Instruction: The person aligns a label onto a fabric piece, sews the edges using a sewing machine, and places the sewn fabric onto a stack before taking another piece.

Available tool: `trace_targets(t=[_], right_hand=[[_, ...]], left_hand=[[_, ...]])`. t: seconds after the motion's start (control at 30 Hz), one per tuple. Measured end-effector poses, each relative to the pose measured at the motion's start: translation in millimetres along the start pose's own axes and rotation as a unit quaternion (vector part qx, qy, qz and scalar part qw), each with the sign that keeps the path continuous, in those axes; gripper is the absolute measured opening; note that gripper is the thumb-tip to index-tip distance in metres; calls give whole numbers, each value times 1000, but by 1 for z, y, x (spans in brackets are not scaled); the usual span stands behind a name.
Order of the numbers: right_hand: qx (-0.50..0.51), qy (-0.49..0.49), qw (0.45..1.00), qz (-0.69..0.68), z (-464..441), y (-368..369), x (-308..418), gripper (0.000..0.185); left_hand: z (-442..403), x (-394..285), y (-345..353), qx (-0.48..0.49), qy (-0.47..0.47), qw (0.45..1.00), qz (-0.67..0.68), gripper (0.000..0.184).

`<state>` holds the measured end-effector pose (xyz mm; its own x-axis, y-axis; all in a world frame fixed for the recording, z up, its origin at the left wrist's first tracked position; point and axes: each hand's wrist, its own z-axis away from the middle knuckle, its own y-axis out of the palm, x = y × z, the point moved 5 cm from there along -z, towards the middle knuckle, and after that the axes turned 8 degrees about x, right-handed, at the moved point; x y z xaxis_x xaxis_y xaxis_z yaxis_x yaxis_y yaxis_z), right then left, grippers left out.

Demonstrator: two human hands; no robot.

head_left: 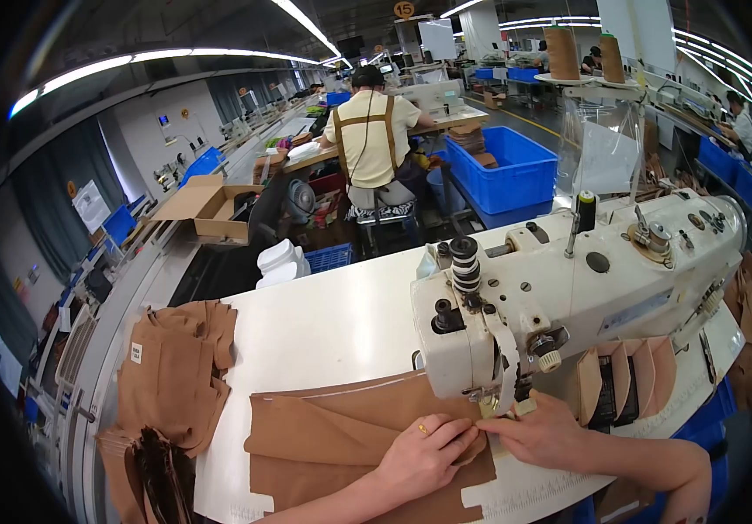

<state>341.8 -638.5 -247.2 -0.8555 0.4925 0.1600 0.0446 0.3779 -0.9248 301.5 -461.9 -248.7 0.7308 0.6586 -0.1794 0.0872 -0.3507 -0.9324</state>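
Observation:
A brown fabric piece (341, 437) lies folded over on the white sewing table (306, 323), its upper edge running under the head of a white sewing machine (568, 288). My left hand (428, 450) rests on the fabric just left of the needle area, fingers bent together, a ring on one finger. Right beside the presser area is my right hand (537, 432), its index finger pointing left to the fabric edge and touching near my left fingertips. What the right fingers pinch, if anything, is hidden.
Stacked brown pieces (175, 375) hang over the table's left side. A divided holder (625, 380) stands right of the machine. Behind are white plastic parts (281, 264), a cardboard box (218, 210), a blue bin (502, 170) and a seated co-worker (371, 140).

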Motion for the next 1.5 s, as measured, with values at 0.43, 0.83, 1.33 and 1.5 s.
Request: trace_targets(t=[0.43, 0.83, 1.33, 1.5], right_hand=[[-56, 4, 997, 49, -11, 2, 0, 24], [-51, 25, 998, 23, -9, -10, 5, 19], [-43, -38, 997, -48, 3, -1, 6, 32], [-30, -89, 989, -110, 10, -7, 7, 26]], left_hand=[[-16, 18, -10, -9, 15, 998, -60, 45], [13, -39, -18, 12, -20, 990, -141, 32], [12, -19, -12, -67, -8, 998, 3, 28], [14, -16, -11, -46, -16, 999, 17, 30]])
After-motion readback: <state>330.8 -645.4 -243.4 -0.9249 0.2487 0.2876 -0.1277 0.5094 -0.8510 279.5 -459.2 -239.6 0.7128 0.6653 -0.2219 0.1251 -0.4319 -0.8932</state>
